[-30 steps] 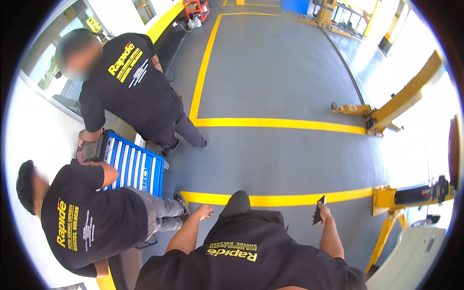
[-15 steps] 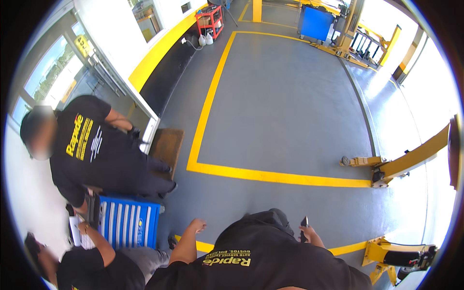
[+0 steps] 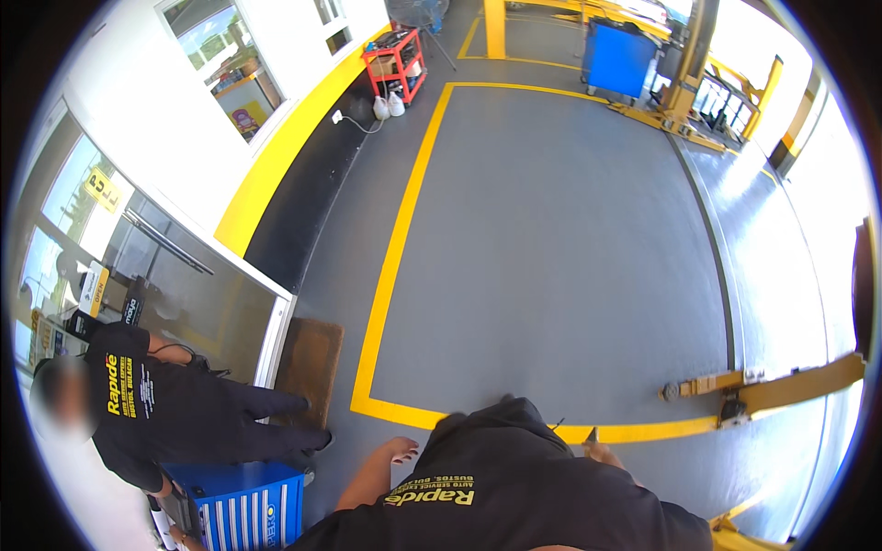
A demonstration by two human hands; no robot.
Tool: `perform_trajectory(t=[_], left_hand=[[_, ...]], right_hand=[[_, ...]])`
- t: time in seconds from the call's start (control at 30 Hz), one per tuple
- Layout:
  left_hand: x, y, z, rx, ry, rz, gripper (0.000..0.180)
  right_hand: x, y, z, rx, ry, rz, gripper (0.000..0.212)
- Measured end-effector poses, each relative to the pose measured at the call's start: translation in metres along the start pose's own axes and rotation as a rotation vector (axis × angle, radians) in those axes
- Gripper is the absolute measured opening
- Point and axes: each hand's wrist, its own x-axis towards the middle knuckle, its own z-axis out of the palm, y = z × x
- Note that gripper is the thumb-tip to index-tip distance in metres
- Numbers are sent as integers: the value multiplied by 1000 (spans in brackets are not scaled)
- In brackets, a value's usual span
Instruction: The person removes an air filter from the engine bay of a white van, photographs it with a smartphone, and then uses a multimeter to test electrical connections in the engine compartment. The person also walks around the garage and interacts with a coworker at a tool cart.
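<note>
Dark, slim phone (image 3: 592, 435) juts from the right grip (image 3: 602, 452), closed around its near end; likely light, stiff, slippery, fragile, best held by its long edges. Left grip (image 3: 401, 449) empty, fingers loosely parted.

The right grip (image 3: 603, 454) holds a phone (image 3: 592, 435); the left grip (image 3: 401, 450) hangs loosely curled.

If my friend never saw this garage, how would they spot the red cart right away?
Find the white wall on the left and follow its yellow band to the far end. There, on the grey floor, stands a red cart with open shelves, two white containers at its foot. Its red colour and open shelves set it apart from the blue cabinet across the floor.
</note>
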Motion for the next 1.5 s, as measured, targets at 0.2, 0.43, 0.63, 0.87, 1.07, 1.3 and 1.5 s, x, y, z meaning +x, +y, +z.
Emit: perform_trajectory(t=[0.2, 0.43, 0.63, 0.87, 1.07, 1.3, 1.5], left_hand=[[50, 134, -74, -359, 77, 86, 45], [147, 256, -226, -323, 123, 74, 46], [163, 415, -386, -423, 395, 310, 30], [192, 660, -552, -618, 526, 527, 47], [310, 736, -563, -223, 236, 159, 36], [340, 843, -551, -540, -52, -30, 42], [413, 977, -699, -849, 201, -57, 28]], right_hand=[[-31, -361, -1, -51, -55, -340, 52], [-1, -669, 79, -118, -57, -501, 44], [4, -784, 114, -737, 57, -1209, 41], [61, -1088, 122, -64, -216, -366, 37], [10, -1397, 213, -157, -328, -607, 42], [-106, -1667, 390, -533, -686, -847, 45], [-86, -1773, 499, -801, -816, -673, 47]])
